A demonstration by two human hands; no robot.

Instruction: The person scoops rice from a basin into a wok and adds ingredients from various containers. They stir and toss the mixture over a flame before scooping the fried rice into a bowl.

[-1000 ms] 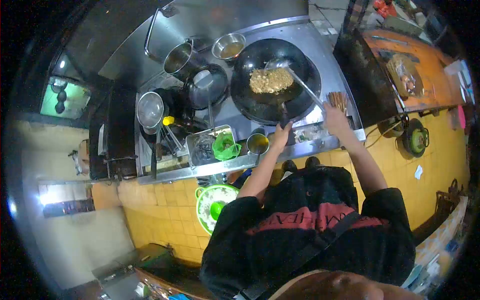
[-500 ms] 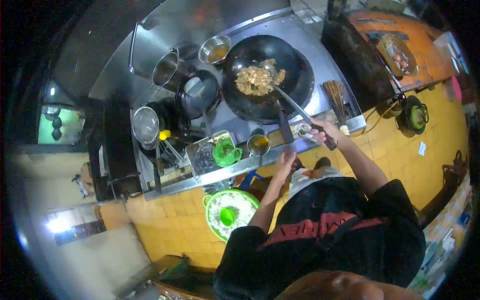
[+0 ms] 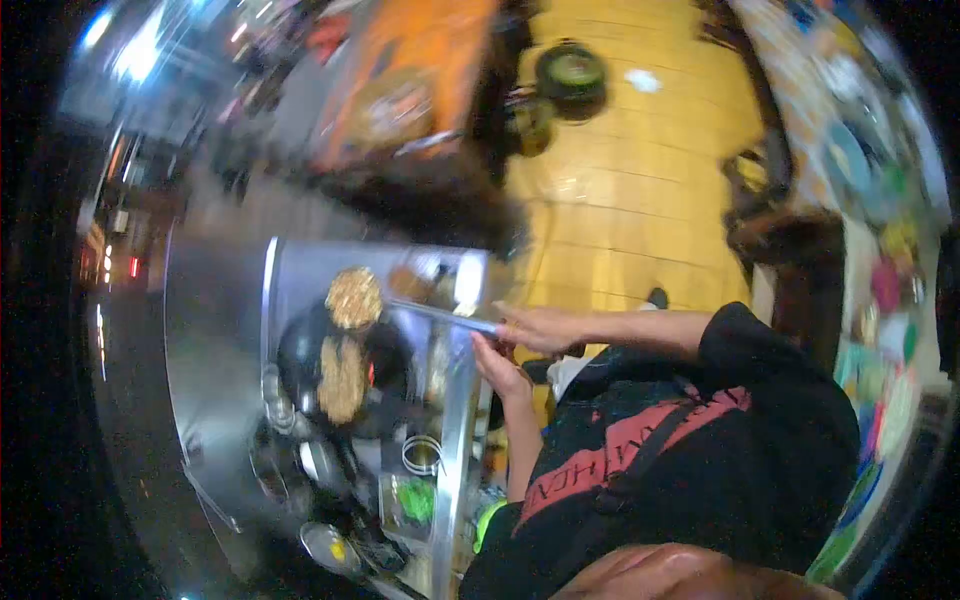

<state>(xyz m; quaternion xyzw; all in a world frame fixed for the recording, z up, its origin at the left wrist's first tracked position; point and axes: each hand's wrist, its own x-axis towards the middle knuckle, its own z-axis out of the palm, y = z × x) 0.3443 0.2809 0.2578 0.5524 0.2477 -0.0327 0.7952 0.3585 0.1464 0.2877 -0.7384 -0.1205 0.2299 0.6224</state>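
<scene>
My right hand (image 3: pixel 540 328) is closed around the handle end of a long metal ladle (image 3: pixel 440 314). A round heap of browned grainy food (image 3: pixel 355 297) shows at the ladle's far end, above the rim of the black wok (image 3: pixel 300 355). More of this food (image 3: pixel 343 380) lies in the wok as a long blurred mound. Just below the ladle handle, at the counter's edge, is my left hand (image 3: pixel 503 370) with its fingers closed; what they hold is hidden by blur and overlap.
On the metal counter (image 3: pixel 455 480) stand a metal cup (image 3: pixel 422 455), a tray with a green bag (image 3: pixel 415 498) and a strainer (image 3: pixel 330 548). An orange table (image 3: pixel 420 45) is at the top. A dark round pot (image 3: pixel 572 80) stands on the yellow floor (image 3: pixel 640 200).
The view has swung round, putting the wok at the left and the orange table at the top. The ladle's head, earlier down in the wok's food, now shows a heap above the rim.
</scene>
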